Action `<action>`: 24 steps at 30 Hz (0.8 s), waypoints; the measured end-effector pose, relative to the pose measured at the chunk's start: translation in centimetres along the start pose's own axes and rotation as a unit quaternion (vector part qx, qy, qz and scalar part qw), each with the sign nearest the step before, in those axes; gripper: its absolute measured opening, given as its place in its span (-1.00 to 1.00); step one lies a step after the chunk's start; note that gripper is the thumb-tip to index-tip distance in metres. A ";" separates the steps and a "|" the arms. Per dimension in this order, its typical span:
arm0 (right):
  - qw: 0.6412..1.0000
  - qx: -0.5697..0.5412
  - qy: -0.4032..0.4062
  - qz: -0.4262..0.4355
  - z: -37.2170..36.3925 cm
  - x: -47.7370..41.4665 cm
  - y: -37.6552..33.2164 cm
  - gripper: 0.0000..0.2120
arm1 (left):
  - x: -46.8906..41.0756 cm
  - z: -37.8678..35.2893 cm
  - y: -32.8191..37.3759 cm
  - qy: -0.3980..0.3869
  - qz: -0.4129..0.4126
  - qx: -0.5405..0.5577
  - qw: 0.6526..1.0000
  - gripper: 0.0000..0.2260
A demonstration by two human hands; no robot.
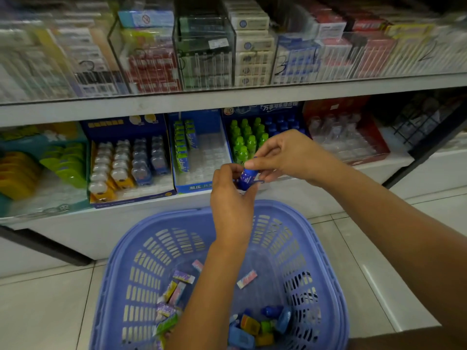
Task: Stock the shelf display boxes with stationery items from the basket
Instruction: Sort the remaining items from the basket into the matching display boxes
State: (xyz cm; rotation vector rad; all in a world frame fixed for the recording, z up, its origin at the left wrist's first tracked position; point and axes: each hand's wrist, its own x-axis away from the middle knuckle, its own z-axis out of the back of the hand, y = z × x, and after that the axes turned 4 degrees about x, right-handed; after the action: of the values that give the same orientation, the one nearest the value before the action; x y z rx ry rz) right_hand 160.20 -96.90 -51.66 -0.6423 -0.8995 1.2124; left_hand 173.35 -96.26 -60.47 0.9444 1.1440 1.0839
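Observation:
Both hands hold one small blue bottle-shaped item above the far rim of the purple basket. My left hand grips it from below and my right hand pinches its top end. Just behind the hands stands a blue display box with green and blue bottles. Left of it, another blue display box holds a row of green packs and has open slots. In the basket's bottom lie several small packs and blue, green and orange items.
The lower shelf also carries a box of white and blue items, yellow and green items at left and a red box at right. The upper shelf holds clear bins of boxed goods. Tiled floor surrounds the basket.

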 end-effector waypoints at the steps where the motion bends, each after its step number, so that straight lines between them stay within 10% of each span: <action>1: 1.000 0.008 0.016 0.008 0.1 -0.1 0.0 -0.78 | -0.1 -0.1 0.0 -0.008 -0.002 0.000 1.000 -0.71; 6: 0.996 0.056 -0.022 0.062 2.6 0.2 0.3 -0.83 | -0.9 0.1 -0.1 -0.135 -0.012 0.021 0.991 -0.72; 14: 0.997 -0.013 0.068 0.032 2.9 -1.1 1.9 -0.83 | -1.9 -2.0 -0.3 -0.104 -0.006 0.005 0.995 -0.67; 24: 0.968 0.162 0.193 0.013 5.0 -4.8 5.8 -0.72 | -1.2 -3.0 -2.3 -0.268 -0.120 -0.327 0.898 -0.45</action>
State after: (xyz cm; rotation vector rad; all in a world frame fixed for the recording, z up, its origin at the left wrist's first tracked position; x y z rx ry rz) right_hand 152.52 -100.35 -55.00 -0.5975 -0.3560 1.1724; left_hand 170.70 -97.85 -62.96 0.4909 0.3718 0.8398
